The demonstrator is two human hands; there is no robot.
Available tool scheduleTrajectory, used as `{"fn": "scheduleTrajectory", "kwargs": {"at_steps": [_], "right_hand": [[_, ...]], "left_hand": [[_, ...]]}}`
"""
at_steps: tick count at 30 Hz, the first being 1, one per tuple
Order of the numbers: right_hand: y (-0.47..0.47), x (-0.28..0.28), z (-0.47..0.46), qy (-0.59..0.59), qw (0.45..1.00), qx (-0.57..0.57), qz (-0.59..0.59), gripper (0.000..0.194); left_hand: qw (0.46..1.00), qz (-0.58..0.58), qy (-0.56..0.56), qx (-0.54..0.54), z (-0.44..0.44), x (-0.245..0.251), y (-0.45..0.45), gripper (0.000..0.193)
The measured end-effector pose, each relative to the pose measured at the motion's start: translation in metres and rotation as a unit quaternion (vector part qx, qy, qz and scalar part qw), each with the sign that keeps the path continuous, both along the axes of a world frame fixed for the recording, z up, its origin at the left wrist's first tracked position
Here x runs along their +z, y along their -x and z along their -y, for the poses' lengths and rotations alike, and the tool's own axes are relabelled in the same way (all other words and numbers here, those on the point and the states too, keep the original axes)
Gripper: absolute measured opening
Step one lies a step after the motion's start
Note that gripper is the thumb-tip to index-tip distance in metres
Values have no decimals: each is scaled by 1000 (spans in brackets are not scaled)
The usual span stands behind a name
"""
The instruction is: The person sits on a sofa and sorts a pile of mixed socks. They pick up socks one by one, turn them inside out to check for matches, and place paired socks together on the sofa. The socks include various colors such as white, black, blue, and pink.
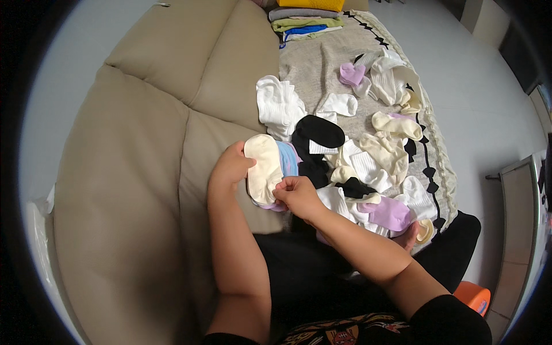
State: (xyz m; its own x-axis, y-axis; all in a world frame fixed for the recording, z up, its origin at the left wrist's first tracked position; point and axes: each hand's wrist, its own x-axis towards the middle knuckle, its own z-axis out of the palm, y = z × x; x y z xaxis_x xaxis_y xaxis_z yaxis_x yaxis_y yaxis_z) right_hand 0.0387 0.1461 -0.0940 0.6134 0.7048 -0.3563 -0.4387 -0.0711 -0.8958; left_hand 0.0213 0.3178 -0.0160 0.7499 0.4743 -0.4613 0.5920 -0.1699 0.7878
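A flat cream ankle sock (262,166) lies on top of a small stack of blue and lilac socks (288,158) against the sofa. My left hand (230,166) grips the cream sock's outer left edge, thumb on top and the other fingers mostly hidden. At the lower right of the same sock, my right hand (300,198) pinches the cuff between thumb and fingers. Just beyond the stack are a white sock pile (281,108) and black socks (320,131), one of them flat on top.
Loose white, cream, black and lilac socks (390,213) spread over the beige sofa cover (302,64) to the right. Folded clothes (306,23) are stacked at the far end. The leather backrest (125,181) rises on the left. An orange plastic object (472,297) stands at lower right.
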Motion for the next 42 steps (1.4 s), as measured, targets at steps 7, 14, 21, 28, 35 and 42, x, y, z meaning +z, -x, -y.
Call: {"fn": "scheduleTrajectory", "kwargs": {"at_steps": [7, 14, 21, 28, 35, 42], "right_hand": [[13, 13, 14, 36, 898, -144, 413, 34], [12, 8, -4, 145, 740, 85, 651, 45], [12, -6, -6, 189, 737, 159, 629, 52], [4, 4, 11, 149, 747, 181, 622, 54], [-138, -3, 126, 106, 841, -102, 521, 46], [-200, -13, 241, 399, 783, -57, 473, 15]], "left_hand": [[934, -88, -341, -55, -1, -21, -21, 27], [904, -80, -420, 2, 31, 14, -15, 25], [935, -76, -319, -136, 48, 19, -4, 16], [902, -101, -384, -167, 31, -26, -32, 16], [947, -31, -302, -108, 34, 0, -18, 12], [957, 100, -259, -83, 58, 30, -2, 10]]}}
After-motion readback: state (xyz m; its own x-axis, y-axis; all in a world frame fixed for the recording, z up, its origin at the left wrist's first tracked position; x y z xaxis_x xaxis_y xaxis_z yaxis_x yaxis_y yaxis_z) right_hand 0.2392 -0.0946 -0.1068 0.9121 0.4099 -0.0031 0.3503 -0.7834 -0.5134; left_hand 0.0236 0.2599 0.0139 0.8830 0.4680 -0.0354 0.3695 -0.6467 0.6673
